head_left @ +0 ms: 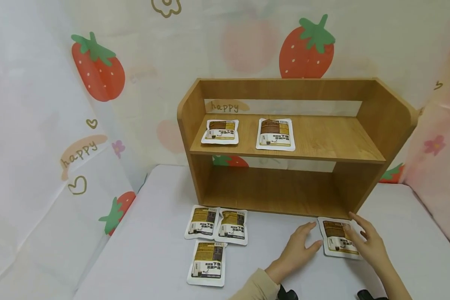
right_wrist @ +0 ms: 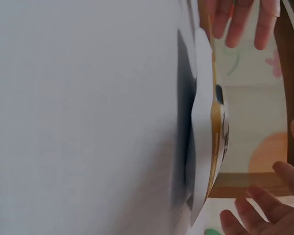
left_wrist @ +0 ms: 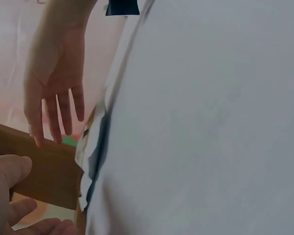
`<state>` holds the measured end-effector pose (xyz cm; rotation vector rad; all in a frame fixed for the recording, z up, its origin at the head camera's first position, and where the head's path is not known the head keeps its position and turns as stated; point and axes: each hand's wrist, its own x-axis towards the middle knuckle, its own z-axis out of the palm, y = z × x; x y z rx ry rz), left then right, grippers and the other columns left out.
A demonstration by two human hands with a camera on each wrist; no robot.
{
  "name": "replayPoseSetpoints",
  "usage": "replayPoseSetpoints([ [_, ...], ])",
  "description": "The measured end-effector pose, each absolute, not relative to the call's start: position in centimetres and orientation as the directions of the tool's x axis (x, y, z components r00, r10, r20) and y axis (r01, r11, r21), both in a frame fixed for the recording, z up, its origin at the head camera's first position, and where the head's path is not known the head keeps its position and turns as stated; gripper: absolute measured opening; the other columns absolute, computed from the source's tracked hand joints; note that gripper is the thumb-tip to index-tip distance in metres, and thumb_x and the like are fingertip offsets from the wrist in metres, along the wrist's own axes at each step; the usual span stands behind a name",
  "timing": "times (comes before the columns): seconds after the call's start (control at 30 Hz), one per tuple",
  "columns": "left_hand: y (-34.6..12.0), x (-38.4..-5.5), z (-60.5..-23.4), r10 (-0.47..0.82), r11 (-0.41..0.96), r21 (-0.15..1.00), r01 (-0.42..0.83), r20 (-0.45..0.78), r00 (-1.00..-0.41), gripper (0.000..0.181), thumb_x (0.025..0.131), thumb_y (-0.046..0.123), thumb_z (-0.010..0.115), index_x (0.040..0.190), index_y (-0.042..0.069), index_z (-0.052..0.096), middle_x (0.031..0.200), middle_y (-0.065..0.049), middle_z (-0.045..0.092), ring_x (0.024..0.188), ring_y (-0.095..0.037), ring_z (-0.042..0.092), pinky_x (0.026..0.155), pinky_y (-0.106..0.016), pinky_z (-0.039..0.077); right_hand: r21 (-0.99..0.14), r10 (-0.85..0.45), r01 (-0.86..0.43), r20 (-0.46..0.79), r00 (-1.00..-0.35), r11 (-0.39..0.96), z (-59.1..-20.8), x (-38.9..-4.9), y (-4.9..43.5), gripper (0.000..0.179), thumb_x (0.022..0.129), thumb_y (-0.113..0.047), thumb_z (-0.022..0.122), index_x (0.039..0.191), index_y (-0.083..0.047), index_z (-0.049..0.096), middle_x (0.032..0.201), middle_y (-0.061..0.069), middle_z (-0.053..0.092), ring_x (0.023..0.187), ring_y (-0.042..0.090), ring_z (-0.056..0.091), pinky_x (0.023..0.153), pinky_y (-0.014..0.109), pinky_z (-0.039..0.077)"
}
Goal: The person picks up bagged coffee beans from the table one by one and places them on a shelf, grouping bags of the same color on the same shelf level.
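Note:
A white-edged flat pouch (head_left: 333,237) with a brown and gold label lies on the table before the shelf's right end. My left hand (head_left: 296,250) hovers at the pouch's left side, fingers extended and thumb spread. On the other side is my right hand (head_left: 367,243), its fingers partly over the pouch's right edge in the head view. In the right wrist view, a gap shows between the right hand (right_wrist: 272,208) and the pouch (right_wrist: 208,132). Neither hand grips anything. The left wrist view shows the pouch (left_wrist: 90,152) edge-on between both hands.
A two-tier wooden shelf (head_left: 270,189) stands at the back of the table. Its upper board bears a left pouch (head_left: 221,132) and a second pouch (head_left: 275,134). Three similar pouches (head_left: 210,262) lie at the table's left. Patterned cloth (head_left: 153,54) hangs behind.

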<state>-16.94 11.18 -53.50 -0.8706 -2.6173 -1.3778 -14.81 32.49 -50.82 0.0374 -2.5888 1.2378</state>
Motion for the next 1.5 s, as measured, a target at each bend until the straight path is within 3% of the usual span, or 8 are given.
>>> replayPoseSetpoints([
  [0.07, 11.5, -16.8, -53.9, 0.466, 0.443, 0.755, 0.484, 0.267, -0.844, 0.051, 0.094, 0.031, 0.054, 0.138, 0.008, 0.042, 0.138, -0.009, 0.047, 0.128, -0.019, 0.043, 0.104, -0.029, 0.037, -0.760, 0.090, -0.100, 0.205, -0.975, 0.642, -51.1, -14.6, 32.8, 0.055, 0.093, -0.025, 0.055, 0.138, 0.002, 0.038, 0.137, 0.031, 0.036, 0.119, 0.051, 0.035, 0.089, 0.067, 0.034],
  [0.4, 13.1, -16.3, -54.7, 0.472, 0.443, 0.757, 0.479, 0.257, -0.843, 0.052, 0.091, 0.029, 0.059, 0.135, 0.006, 0.046, 0.127, -0.008, 0.057, 0.113, -0.015, 0.055, 0.094, -0.020, 0.043, -0.723, 0.104, 0.071, 0.001, -0.995, 0.687, -52.2, -13.4, 34.7, 0.068, 0.093, -0.031, 0.054, 0.139, 0.010, 0.027, 0.133, 0.041, 0.032, 0.116, 0.055, 0.039, 0.093, 0.060, 0.037],
  [0.53, 13.4, -16.4, -54.7, 0.476, 0.431, 0.767, 0.475, 0.254, -0.842, 0.052, 0.088, 0.025, 0.063, 0.133, 0.004, 0.048, 0.111, -0.009, 0.062, 0.096, -0.009, 0.059, 0.080, -0.011, 0.044, -0.691, 0.069, 0.045, 0.007, -0.998, 0.722, -52.1, -13.2, 34.9, 0.065, 0.092, -0.029, 0.057, 0.137, 0.011, 0.033, 0.128, 0.038, 0.042, 0.112, 0.051, 0.047, 0.084, 0.034, 0.050],
  [0.63, 13.7, -16.4, -54.7, 0.477, 0.448, 0.762, 0.467, 0.238, -0.846, 0.053, 0.085, 0.024, 0.066, 0.132, 0.003, 0.050, 0.106, -0.006, 0.063, 0.091, -0.005, 0.058, 0.077, -0.008, 0.042, -0.687, 0.040, 0.019, 0.016, -0.999, 0.726, -52.3, -13.1, 34.9, 0.065, 0.089, -0.027, 0.063, 0.134, 0.011, 0.038, 0.124, 0.035, 0.049, 0.106, 0.047, 0.053, 0.073, 0.020, 0.047],
  [0.87, 14.3, -16.4, -54.8, 0.455, 0.451, 0.782, 0.431, 0.214, -0.865, 0.055, 0.079, 0.016, 0.073, 0.128, 0.002, 0.052, 0.097, -0.001, 0.060, 0.083, 0.001, 0.055, 0.072, -0.005, 0.042, -0.704, 0.007, 0.015, -0.015, -1.000, 0.710, -52.6, -12.9, 35.0, 0.072, 0.082, -0.024, 0.071, 0.136, 0.009, 0.037, 0.124, 0.037, 0.048, 0.104, 0.048, 0.054, 0.081, 0.049, 0.049],
  [1.0, 14.6, -16.5, -54.9, 0.429, 0.425, 0.807, 0.411, 0.220, -0.876, 0.055, 0.076, 0.010, 0.075, 0.126, 0.000, 0.054, 0.096, -0.003, 0.059, 0.081, 0.001, 0.056, 0.072, -0.004, 0.043, -0.719, -0.009, 0.023, -0.041, -0.999, 0.694, -52.5, -12.7, 35.0, 0.076, 0.081, -0.023, 0.072, 0.137, 0.010, 0.033, 0.125, 0.039, 0.045, 0.105, 0.052, 0.051, 0.085, 0.057, 0.045],
  [1.23, 14.8, -16.9, -55.0, 0.419, 0.371, 0.847, 0.380, 0.212, -0.883, 0.057, 0.072, 0.005, 0.076, 0.125, -0.002, 0.055, 0.094, -0.004, 0.057, 0.078, 0.000, 0.057, 0.070, -0.005, 0.045, -0.706, 0.001, 0.003, -0.003, -1.000, 0.708, -52.4, -12.8, 34.8, 0.072, 0.078, -0.017, 0.074, 0.133, 0.013, 0.038, 0.119, 0.040, 0.049, 0.102, 0.049, 0.055, 0.082, 0.051, 0.049],
  [1.5, 14.6, -16.8, -55.0, 0.398, 0.240, 0.944, 0.228, 0.119, -0.910, 0.053, 0.070, -0.005, 0.074, 0.121, -0.002, 0.059, 0.105, -0.002, 0.052, 0.079, 0.002, 0.054, 0.070, -0.007, 0.047, -0.710, 0.008, -0.002, 0.011, -1.000, 0.704, -52.2, -12.5, 34.5, 0.069, 0.077, -0.017, 0.075, 0.131, 0.011, 0.043, 0.119, 0.039, 0.049, 0.102, 0.047, 0.056, 0.079, 0.041, 0.053],
])
